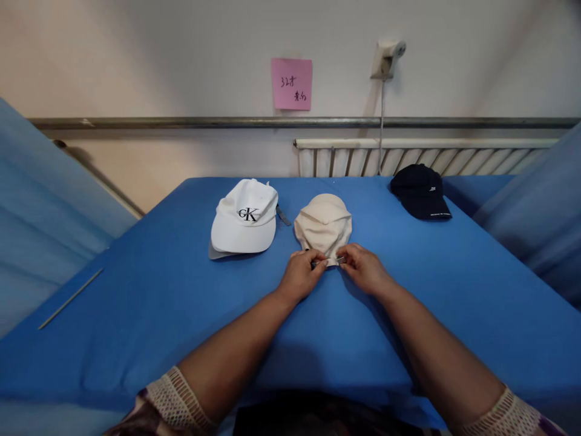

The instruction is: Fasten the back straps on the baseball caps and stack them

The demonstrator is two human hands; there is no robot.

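A beige cap (324, 221) lies on the blue table cover, its brim pointing away and its back strap facing me. My left hand (303, 274) pinches the left part of the strap at the cap's near edge. Opposite it, my right hand (363, 266) is closed on the strap's right part, where a small metal buckle (339, 260) shows beside the fingertips. The fingers partly hide the strap, so I cannot tell whether it is fastened. Just left of the beige cap rests a white cap (245, 224) with black lettering, its brim toward me.
A dark navy cap (420, 191) sits at the back right of the blue-covered table (204, 327). A thin stick (70, 299) lies near the left edge. Behind are a radiator (363, 158), a metal rail (204, 123) and a plugged-in cord (382, 121). Blue curtains (36, 212) hang at both sides.
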